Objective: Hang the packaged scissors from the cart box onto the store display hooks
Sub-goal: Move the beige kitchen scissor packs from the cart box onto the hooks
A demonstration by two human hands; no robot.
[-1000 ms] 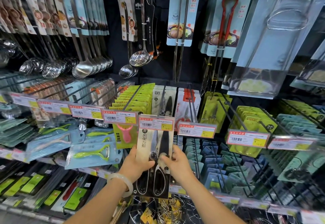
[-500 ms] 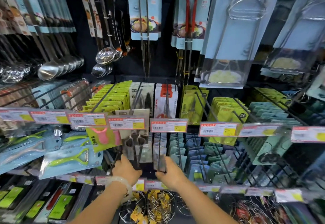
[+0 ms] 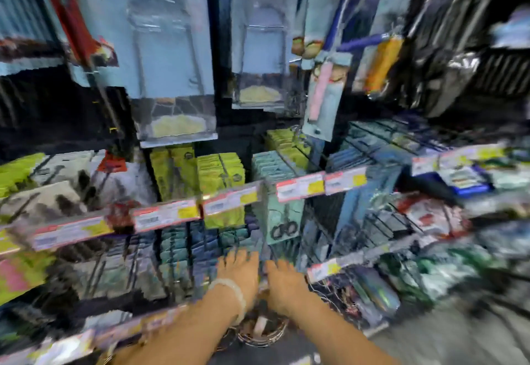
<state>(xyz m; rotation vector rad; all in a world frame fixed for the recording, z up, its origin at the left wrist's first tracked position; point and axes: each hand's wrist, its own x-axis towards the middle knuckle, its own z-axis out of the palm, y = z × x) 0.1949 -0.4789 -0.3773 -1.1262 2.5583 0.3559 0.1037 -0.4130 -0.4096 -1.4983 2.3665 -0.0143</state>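
View has swung right and blurred since a second ago; the scissors pack both hands held is no longer visible, likely hung out of frame at 9 o'clock. Left hand (image 3: 238,271) and right hand (image 3: 282,280) at 6 o'clock; fingers too smeared, cannot tell grip.

The whole view is heavily smeared. Straight above the hands, pale blue packs (image 3: 172,57) hang high on the dark back wall, with red tongs (image 3: 67,20) up to their left. Lower, yellow-green packs (image 3: 220,175) sit behind a tilted row of price tags (image 3: 166,215). Just above the hands hangs a teal pack (image 3: 282,218). A pink-handled tool (image 3: 322,92) hangs up and right.
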